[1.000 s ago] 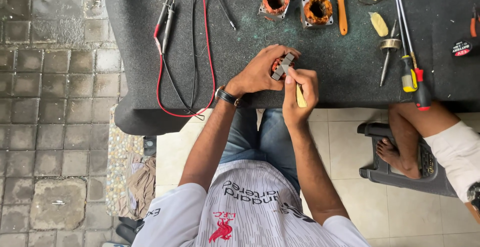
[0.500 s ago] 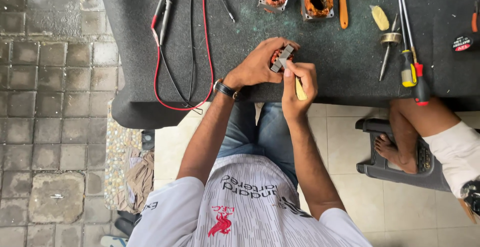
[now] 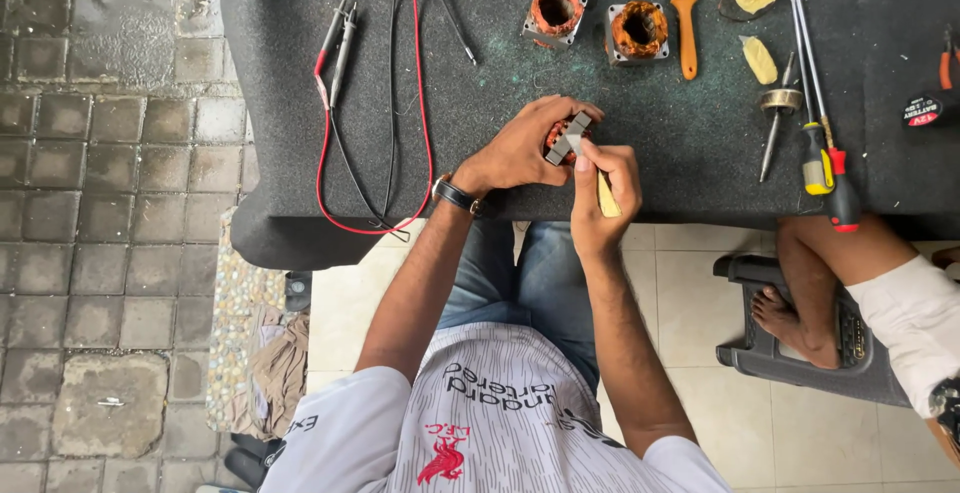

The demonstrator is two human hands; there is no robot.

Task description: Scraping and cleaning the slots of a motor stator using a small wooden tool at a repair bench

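1. Your left hand [image 3: 520, 148] grips a small square motor stator with copper-orange windings [image 3: 562, 137], held just above the dark grey speckled tabletop [image 3: 280, 103].
2. Your right hand [image 3: 603, 191] pinches a thin pale yellow stick [image 3: 606, 194], its tip against the stator.
3. Two more square stators with orange coils [image 3: 556, 11] [image 3: 637, 30] sit beyond your hands, side by side.
4. An orange-handled brush [image 3: 684, 8] lies right of them; red-and-yellow-handled screwdrivers [image 3: 828, 158] lie further right.
5. Red and black probe leads [image 3: 372, 103] loop on the left of the table.
6. Another person's bare leg and foot [image 3: 810, 293] rest on a grey plastic stool [image 3: 760, 353], lower right.
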